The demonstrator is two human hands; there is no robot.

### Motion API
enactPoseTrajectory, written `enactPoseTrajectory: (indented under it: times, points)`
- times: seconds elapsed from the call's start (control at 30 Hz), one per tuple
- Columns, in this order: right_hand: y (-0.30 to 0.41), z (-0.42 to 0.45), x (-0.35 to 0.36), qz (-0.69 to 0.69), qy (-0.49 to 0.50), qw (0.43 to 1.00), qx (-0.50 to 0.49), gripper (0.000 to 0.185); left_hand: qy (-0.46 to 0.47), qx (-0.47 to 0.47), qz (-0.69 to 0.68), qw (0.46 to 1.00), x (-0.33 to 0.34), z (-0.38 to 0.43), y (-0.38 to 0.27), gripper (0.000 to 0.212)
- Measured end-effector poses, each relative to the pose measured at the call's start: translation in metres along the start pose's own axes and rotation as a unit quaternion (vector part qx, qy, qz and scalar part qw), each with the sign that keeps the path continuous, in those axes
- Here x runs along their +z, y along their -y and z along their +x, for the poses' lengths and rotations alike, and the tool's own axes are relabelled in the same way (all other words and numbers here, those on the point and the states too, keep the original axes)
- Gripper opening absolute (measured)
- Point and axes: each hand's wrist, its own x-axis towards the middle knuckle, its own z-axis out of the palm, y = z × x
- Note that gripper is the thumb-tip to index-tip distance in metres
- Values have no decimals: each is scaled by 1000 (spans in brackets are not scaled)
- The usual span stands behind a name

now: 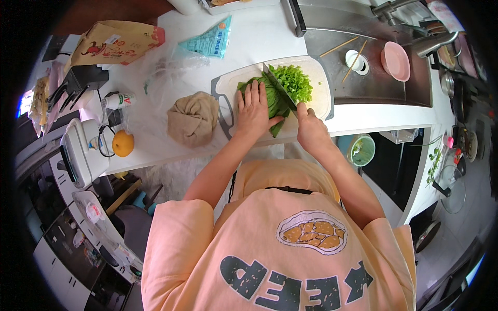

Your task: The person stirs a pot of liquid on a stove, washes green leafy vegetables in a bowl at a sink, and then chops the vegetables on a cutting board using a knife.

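Observation:
My right hand [312, 130] grips the handle of a kitchen knife [281, 87], its blade slanting up and left between whole leaves and cut pieces. My left hand [252, 110] lies with fingers spread, pressing the green leaves [277, 102] down. Chopped greens [293, 81] are heaped at the right of the blade. Everything rests on a pale cutting board [320, 77] with grey ends. A folded brown cloth [193, 119] sits left of the board.
At the right is a steel sink [330, 87] with a pink basin [395, 61] and chopsticks [336, 46]. A blue packet [210, 39], paper bag [116, 42], knife block [87, 79] and orange fruit [123, 143] are leftward. A bin [361, 151] stands below the counter.

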Motion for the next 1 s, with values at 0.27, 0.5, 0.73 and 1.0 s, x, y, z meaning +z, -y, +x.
enactPoseTrajectory:
  times: [0.27, 0.5, 0.73, 1.0]
  points:
    - [-7, 36, 31, 43, -66, 997, -16, 37, -51, 32, 19, 998, 14, 2, 7, 103]
    - [0, -2, -5, 41, -87, 995, -38, 41, -32, -1, -14, 999, -5, 0, 2, 123]
    - [-1, -7, 2, 7, -14, 1000, -19, 33, -2, 21, 8, 1000, 1, -5, 7, 105]
    - [-6, 29, 39, 45, -95, 994, -33, 33, -58, 35, 19, 998, 5, 1, 8, 79]
